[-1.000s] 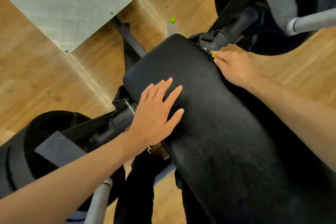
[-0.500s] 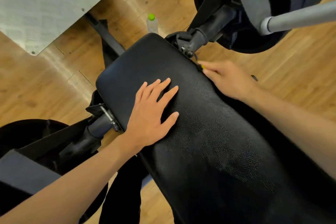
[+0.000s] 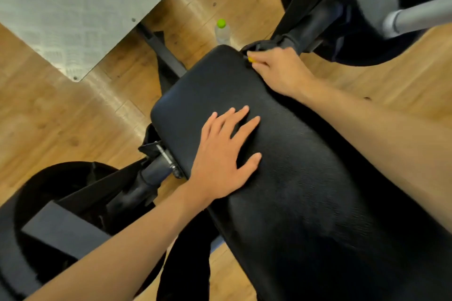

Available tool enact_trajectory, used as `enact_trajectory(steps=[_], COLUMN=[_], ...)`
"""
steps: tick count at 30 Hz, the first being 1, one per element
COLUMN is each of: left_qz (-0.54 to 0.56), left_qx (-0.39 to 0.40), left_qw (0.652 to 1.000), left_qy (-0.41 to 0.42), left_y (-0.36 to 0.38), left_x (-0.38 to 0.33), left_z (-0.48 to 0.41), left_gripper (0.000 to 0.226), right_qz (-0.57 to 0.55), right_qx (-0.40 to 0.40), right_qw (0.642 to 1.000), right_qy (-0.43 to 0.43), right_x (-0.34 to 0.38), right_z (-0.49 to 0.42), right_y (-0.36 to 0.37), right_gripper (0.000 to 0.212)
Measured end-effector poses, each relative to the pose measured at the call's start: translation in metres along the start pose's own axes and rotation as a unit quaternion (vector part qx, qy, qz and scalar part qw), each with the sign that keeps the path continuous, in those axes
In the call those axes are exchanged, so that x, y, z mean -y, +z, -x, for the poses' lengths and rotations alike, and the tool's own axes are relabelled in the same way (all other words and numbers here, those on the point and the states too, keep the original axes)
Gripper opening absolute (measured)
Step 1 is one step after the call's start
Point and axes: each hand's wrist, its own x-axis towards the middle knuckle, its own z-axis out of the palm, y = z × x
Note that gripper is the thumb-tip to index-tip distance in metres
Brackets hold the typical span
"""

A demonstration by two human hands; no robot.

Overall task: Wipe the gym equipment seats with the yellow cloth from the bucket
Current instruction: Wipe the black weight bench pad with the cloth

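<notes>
Wooden floorboards point(image 3: 61, 117) fill the background, with a sheet of ribbed metal plate point(image 3: 73, 7) lying across the upper left corner. A black frame bar point(image 3: 161, 49) runs out from under the plate toward the black padded seat point(image 3: 305, 178), which stretches from the middle of the view down to the lower right.

On the floor just beyond the far end of the seat stands a clear bottle point(image 3: 222, 32) with a green cap point(image 3: 221, 23), upright and capped; what is in it cannot be made out from above.

The left hand point(image 3: 220, 161) lies flat on the seat near its far left edge, palm down, fingers straight and spread, holding nothing. The right hand point(image 3: 281, 71) sits at the far right corner of the seat, right beside the black bracket there, its fingers curled over the yellow cloth point(image 3: 251, 59). Only a small scrap of yellow shows at the fingertips, touching the seat's edge; the remainder is hidden under the hand.

A black weight disc point(image 3: 49, 178) sits at the lower left and another point(image 3: 354, 51) at the upper right, where a grey bar point(image 3: 420, 16) crosses the corner.
</notes>
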Motion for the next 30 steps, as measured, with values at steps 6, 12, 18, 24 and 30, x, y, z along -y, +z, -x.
enact_trajectory(steps=[6, 12, 18, 24, 30], left_qz=[0.007, -0.055, -0.08, -0.095, -0.034], left_qx=[0.008, 0.064, 0.123, 0.148, 0.177], left_qw=[1.0, 0.996, 0.986, 0.98, 0.956], left_qy=[0.0, -0.015, -0.08, 0.09, 0.229], left_y=[0.0, -0.008, -0.04, -0.091, -0.111], left_x=[0.004, -0.007, -0.046, -0.108, -0.206], left_z=[0.001, -0.001, -0.003, -0.011, 0.007], left_gripper=[0.065, 0.066, 0.083, 0.097, 0.088], right_qz=[-0.062, -0.022, 0.107, -0.027, -0.089], right_qx=[0.026, -0.004, -0.065, -0.311, -0.396], right_qw=[0.995, 0.995, 0.983, 0.917, 0.81], right_qy=[0.074, 0.098, 0.138, 0.249, 0.424], right_x=[-0.048, -0.056, -0.026, 0.057, 0.091], right_z=[0.196, 0.294, 0.269, 0.321, 0.431], right_y=[-0.06, -0.086, -0.084, -0.111, -0.09], right_gripper=[0.039, 0.04, 0.034, 0.037, 0.041])
